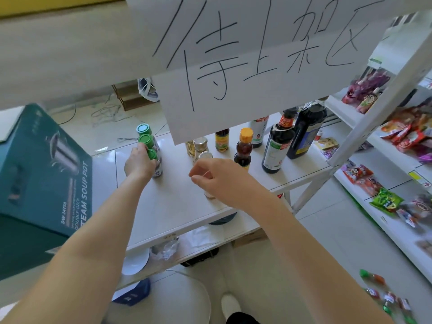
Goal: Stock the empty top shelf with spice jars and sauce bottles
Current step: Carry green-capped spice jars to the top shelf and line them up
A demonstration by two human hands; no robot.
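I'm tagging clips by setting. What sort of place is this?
Probably a small shop, or a mock-up of one: white racks hold snack packets, sauce bottles stand in a row, and a handwritten sign hangs above them.

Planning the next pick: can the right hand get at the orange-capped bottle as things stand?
Probably, but not while full: the right hand grips a silver-lidded jar. The orange-capped bottle stands just beyond it, nothing between them, its cap below the edge of the hanging paper sign.

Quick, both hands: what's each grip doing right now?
The left hand grips a green-capped jar.
The right hand holds a white-capped jar.
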